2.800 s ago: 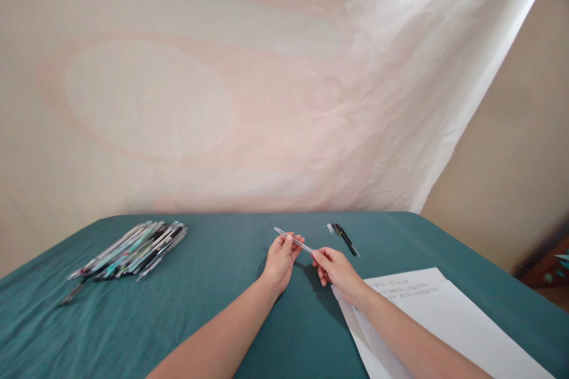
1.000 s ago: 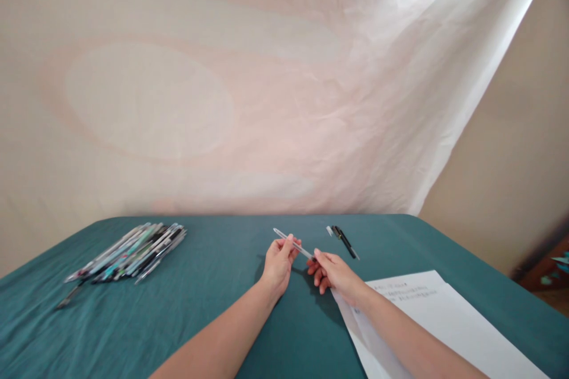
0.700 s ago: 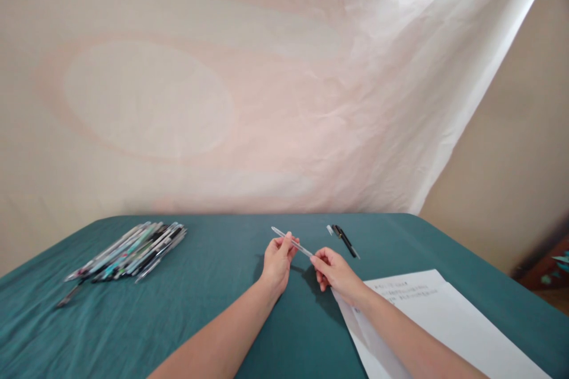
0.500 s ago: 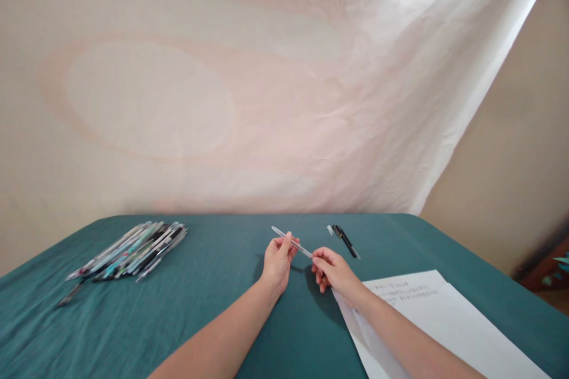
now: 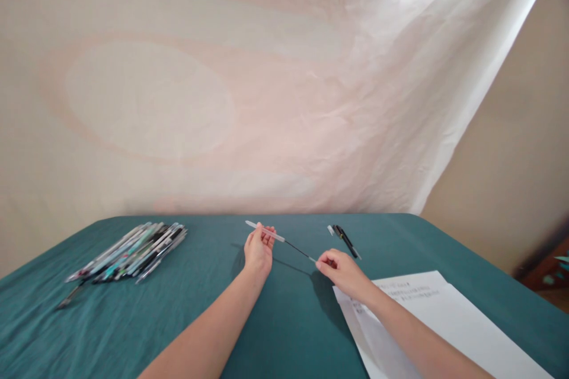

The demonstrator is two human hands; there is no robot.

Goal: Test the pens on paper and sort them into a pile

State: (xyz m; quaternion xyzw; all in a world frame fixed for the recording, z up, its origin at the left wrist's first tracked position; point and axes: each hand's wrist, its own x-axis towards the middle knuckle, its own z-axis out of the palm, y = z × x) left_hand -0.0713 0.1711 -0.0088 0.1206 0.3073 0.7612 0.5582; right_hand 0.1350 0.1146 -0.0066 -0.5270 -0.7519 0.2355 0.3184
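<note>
My left hand [image 5: 258, 250] pinches a clear pen barrel [image 5: 262, 230] above the teal tablecloth [image 5: 200, 308]. My right hand [image 5: 341, 268] pinches the tip end of a thin dark refill [image 5: 297, 251] that stretches from that barrel to my fingers. The two hands are held apart, with the refill drawn out between them. Both hands are closed in a pinch.
A pile of several pens [image 5: 128, 250] lies at the left of the table. A black pen [image 5: 345, 241] with a small cap beside it lies behind my right hand. A white printed sheet [image 5: 440, 320] sits under my right forearm. A pale cloth backdrop [image 5: 267, 83] hangs behind.
My left hand has moved left with the clear barrel, and the dark refill now shows drawn out between the hands. My right hand stays near the paper.
</note>
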